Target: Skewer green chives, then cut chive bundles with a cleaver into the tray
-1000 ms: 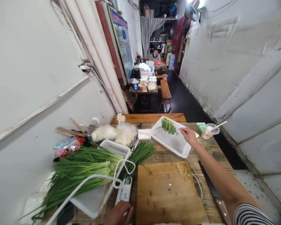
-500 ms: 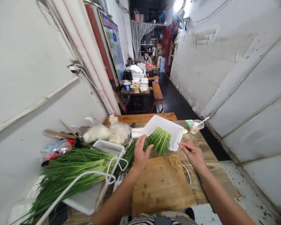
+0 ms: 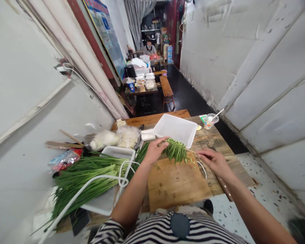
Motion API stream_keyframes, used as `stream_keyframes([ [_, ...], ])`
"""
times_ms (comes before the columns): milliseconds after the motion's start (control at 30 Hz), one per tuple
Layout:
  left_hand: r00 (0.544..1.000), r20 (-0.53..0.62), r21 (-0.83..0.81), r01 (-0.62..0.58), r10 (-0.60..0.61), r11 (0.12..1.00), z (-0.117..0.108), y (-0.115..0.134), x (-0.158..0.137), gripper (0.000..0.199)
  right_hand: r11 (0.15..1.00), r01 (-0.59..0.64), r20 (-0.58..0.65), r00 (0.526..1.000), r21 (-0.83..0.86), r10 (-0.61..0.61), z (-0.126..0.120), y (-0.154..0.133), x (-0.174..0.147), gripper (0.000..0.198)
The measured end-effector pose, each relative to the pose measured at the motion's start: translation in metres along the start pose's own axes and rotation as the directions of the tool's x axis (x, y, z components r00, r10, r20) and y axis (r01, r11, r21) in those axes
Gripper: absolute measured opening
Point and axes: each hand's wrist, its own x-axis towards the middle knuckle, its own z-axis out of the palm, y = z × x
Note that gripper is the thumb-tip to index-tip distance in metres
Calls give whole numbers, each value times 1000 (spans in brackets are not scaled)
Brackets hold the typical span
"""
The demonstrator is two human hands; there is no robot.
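A row of cut green chives [image 3: 177, 151] hangs side by side on a thin bamboo skewer, above the far edge of the wooden cutting board [image 3: 178, 186]. My left hand [image 3: 154, 151] is closed, thumb and fingers pinching the left end of this row. Between the thumb and fingertips of my right hand [image 3: 216, 163] is the bare right end of the skewer [image 3: 191, 150]. Just beyond the row lies a white plastic tray [image 3: 175, 127]. Small green bits are scattered on the board. The skewer inside the chives is hidden.
At left, long chives [image 3: 91, 183] overflow a white basket [image 3: 119, 151], with a white cable [image 3: 91, 179] looping over it. Bagged food [image 3: 128, 135] sits behind. A knife handle [image 3: 226, 189] shows by my right forearm. A cup [image 3: 210, 121] stands far right; a person [image 3: 149, 49] sits farther back.
The skewered chives have come out of the white tray toward me, over the board's far edge. My left hand has closed on their left end. The camera has tilted down.
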Motion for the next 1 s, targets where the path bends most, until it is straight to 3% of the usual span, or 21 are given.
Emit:
stream_keyframes([
  [167,989,-23,-72,145,-147,987,16,-9,-4,40,969,-203,329,933,142,147,-3,5,-2,41],
  [333,976,10,-74,216,-216,974,32,-34,-12,38,909,-343,336,907,236,255,23,21,-17,46],
  [433,957,34,-23,291,-290,957,33,-56,-13,34,792,-514,415,832,330,368,45,40,-28,50],
  [533,888,43,71,455,-458,888,35,-79,-12,30,644,-641,493,755,417,432,62,65,-36,47],
  [700,755,61,153,640,-653,753,44,-116,-12,29,499,-763,586,640,410,497,80,105,-40,36],
  [833,675,52,204,714,-736,670,52,-140,-14,28,457,-804,626,587,380,514,92,124,-44,33],
  [1000,639,17,278,736,-769,618,57,-161,-10,27,447,-819,633,566,359,529,100,136,-49,32],
])
